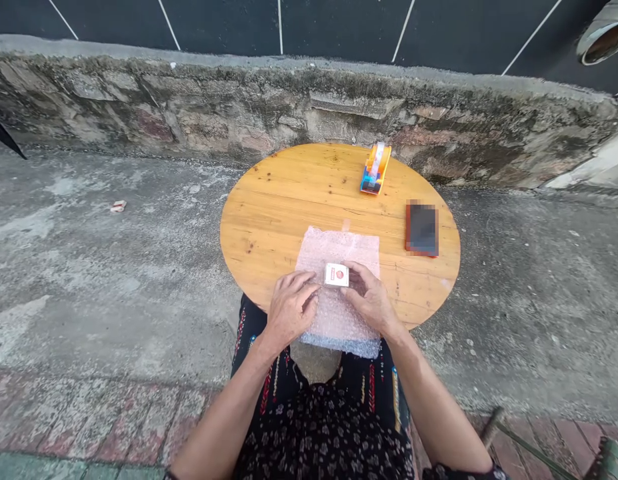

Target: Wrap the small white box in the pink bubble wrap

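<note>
A small white box (337, 275) with red print lies on a sheet of pinkish bubble wrap (339, 243), near the sheet's middle. My right hand (371, 297) is at the box's right end, with the thumb at its near corner and a finger at its far corner. To the left of the box, my left hand (292, 303) rests over the bubble wrap with its fingers stretched out and a small gap to the box. The wrap's near end hangs past the table edge over my lap.
The round wooden table (269, 207) also bears a yellow and blue tape dispenser (375, 170) at the back and a dark, pixelated flat object (422, 229) at the right. A piece of tape (346, 225) touches the wrap's far edge. A stone wall (199, 113) stands behind.
</note>
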{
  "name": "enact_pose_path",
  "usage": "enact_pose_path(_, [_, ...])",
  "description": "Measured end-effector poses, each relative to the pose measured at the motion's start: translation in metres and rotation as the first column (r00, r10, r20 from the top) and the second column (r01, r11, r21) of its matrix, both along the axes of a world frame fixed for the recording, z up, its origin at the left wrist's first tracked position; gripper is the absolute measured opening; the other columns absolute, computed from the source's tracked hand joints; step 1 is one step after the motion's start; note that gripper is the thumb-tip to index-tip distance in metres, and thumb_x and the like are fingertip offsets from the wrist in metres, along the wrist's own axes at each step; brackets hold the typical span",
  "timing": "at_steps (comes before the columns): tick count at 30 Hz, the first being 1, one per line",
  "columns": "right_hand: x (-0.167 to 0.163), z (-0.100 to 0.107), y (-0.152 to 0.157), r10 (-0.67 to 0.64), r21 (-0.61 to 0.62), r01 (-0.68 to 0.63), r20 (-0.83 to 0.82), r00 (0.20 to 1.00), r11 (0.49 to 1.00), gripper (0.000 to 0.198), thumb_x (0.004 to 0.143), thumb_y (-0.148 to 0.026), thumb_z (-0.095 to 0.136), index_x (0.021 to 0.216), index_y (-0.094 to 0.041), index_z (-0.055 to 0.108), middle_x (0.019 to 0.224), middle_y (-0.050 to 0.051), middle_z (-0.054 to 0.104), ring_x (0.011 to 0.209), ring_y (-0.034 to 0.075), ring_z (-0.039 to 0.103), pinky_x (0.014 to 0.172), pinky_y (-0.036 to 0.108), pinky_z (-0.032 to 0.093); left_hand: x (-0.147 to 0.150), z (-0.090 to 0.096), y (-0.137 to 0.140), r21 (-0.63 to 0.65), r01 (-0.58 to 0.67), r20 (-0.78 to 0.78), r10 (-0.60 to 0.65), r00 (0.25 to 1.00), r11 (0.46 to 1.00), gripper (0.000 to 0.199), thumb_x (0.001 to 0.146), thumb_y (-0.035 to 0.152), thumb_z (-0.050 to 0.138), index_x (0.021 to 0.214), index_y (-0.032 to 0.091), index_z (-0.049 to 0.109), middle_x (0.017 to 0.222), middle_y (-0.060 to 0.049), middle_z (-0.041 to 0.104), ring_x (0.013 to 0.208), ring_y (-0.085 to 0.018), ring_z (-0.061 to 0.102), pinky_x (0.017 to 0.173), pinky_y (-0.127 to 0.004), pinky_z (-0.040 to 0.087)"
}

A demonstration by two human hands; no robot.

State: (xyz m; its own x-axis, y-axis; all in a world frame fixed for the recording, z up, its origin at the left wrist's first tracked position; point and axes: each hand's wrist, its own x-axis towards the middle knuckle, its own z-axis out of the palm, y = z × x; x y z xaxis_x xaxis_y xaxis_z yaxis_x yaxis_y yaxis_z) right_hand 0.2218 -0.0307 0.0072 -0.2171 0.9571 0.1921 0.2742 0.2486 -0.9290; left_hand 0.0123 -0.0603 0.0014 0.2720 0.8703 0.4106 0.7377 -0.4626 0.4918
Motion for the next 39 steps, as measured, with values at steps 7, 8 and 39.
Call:
enact_pose_path(7, [0.0006,-0.0002,0.0008,-0.01,0.016,0.009,0.06,0.998,1.0,0.053,0.079,-0.016,0.063,0.13,-0.025,0.053,0.123,0.006,0.063,0.113,0.022,0.061,0.103,0.043,0.047,-0.0006,-0.0007,0.0006,-0.008,0.0,0.0,0.0,1.0,1.0,0.026,0.085,0.014,0.057,0.108,0.022,0.066,0.129,-0.004,0.062,0.12,-0.025,0.051,0.101,-0.044,0.041])
enact_pose_path(8, [0.0001,0.0003,0.0005,-0.017,0.024,0.016,0.064,0.998,1.0,0.052,0.079,-0.016,0.062,0.13,-0.025,0.053,0.124,0.006,0.063,0.113,0.022,0.061,0.103,0.043,0.047,-0.0007,-0.0007,0.0006,-0.008,0.002,0.001,-0.002,1.0,1.0,0.026,0.085,0.014,0.057,0.108,0.022,0.066,0.129,-0.004,0.062,0.12,-0.025,0.051,0.101,-0.044,0.041])
enact_pose_path(39, [0.0001,0.0019,-0.0028,-0.021,0.054,0.017,0.084,0.996,0.998,0.053,0.077,-0.015,0.061,0.128,-0.024,0.053,0.125,0.008,0.062,0.115,0.024,0.061,0.103,0.045,0.048,-0.0004,-0.0005,0.0003,-0.006,-0.003,0.014,0.003,1.0,1.0,0.027,0.085,0.015,0.056,0.108,0.023,0.067,0.128,-0.005,0.062,0.12,-0.026,0.051,0.101,-0.046,0.041])
